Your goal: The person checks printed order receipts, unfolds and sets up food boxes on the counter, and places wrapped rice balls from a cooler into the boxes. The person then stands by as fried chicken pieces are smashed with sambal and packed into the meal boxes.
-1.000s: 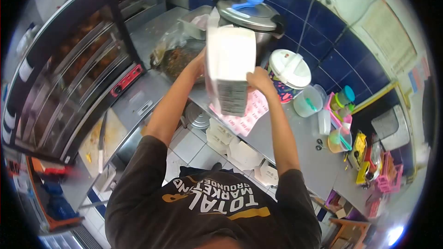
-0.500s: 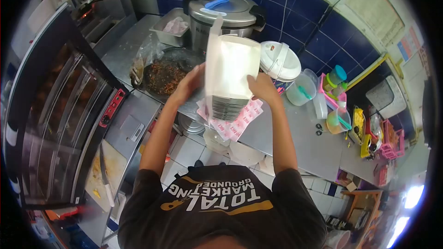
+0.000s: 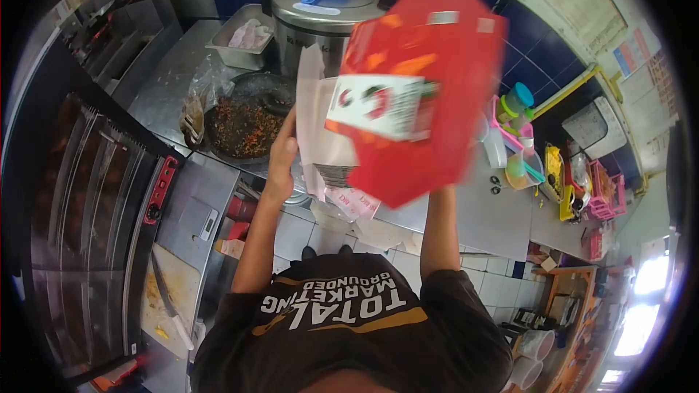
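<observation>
In the head view, visible in the air above the front edge of the worktop (image 3: 488,211): a large red card sheet (image 3: 451,131) with slanted corners and a white printed panel, somewhat blurred. Partly covered by it, toward the same front edge, a stack of pale cartons (image 3: 335,175), with one pale flap (image 3: 309,102) standing upright at its left side. Below the stack, at the front edge, pink-printed paper (image 3: 351,204). Beside the flap, apparently touching its outer side, the left hand (image 3: 281,164), with fingers rather straight and close together, not curled around anything visible. Of the right arm, only the forearm (image 3: 440,229) to be seen below the red sheet; right hand hidden behind it, so impossible to tell if pinching or spread. Near the front edge, left of the stack, a dark pan (image 3: 244,127) with brown bits; toward the back edge, a big metal pot (image 3: 313,22). In handling, red sheet probably light, stiff but bendable, perhaps slippery on the printed face, easier to crease than to break. Best to hold by an outer edge, away from the corners. Stack likely heavier, with layers able to slide; best to support from both sides.
</observation>
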`<state>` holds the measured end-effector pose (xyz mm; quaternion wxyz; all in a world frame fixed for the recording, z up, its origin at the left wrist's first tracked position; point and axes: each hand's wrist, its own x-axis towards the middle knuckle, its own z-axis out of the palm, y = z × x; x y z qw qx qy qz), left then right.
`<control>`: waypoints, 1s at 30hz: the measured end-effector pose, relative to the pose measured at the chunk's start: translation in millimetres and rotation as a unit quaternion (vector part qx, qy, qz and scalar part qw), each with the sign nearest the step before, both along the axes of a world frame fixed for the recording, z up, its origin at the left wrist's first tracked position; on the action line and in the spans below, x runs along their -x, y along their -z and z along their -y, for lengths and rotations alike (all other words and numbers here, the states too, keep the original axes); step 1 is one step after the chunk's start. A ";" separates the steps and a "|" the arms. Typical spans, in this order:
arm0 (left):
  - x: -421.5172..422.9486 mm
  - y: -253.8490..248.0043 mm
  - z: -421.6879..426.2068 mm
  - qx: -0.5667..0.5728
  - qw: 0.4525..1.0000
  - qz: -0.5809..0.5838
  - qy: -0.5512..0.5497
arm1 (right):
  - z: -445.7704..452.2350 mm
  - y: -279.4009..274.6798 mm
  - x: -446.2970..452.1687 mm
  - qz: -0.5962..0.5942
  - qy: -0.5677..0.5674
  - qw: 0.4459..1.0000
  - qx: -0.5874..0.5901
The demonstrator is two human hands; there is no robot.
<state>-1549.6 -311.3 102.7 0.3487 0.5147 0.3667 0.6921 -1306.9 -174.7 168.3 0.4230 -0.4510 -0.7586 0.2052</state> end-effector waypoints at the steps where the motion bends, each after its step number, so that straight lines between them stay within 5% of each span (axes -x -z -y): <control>1: 4.8 3.7 -0.2 -0.003 1.000 0.001 -0.020 | -1.7 2.2 -4.0 -0.034 -0.008 0.999 -0.007; 8: 4.3 -16.8 16.7 0.099 0.989 -0.064 -0.086 | -22.1 58.3 -57.5 -0.238 -0.005 0.971 0.018; 11: 5.1 -30.4 19.5 0.178 0.924 -0.253 -0.226 | -18.5 97.2 -93.2 -0.307 0.005 0.950 0.060; 16: 46.3 -53.3 -37.7 0.153 0.874 -0.381 -0.260 | -13.7 165.9 -132.3 -0.379 0.013 0.916 0.128; 18: 35.5 -108.5 -40.6 0.288 0.905 -0.259 -0.175 | -8.4 185.7 -139.9 -0.395 0.006 0.905 0.154; 23: 73.0 -70.3 -57.5 0.185 0.836 -0.440 -0.270 | 31.2 188.0 -131.3 -0.500 -0.036 0.812 0.299; 26: 81.2 -61.1 -41.1 0.109 0.891 -0.361 -0.254 | 55.3 175.4 -110.1 -0.315 -0.007 0.873 0.371; 30: 96.7 -49.7 -37.9 0.121 0.896 -0.320 -0.283 | 76.3 148.9 -85.9 -0.335 -0.008 0.832 0.442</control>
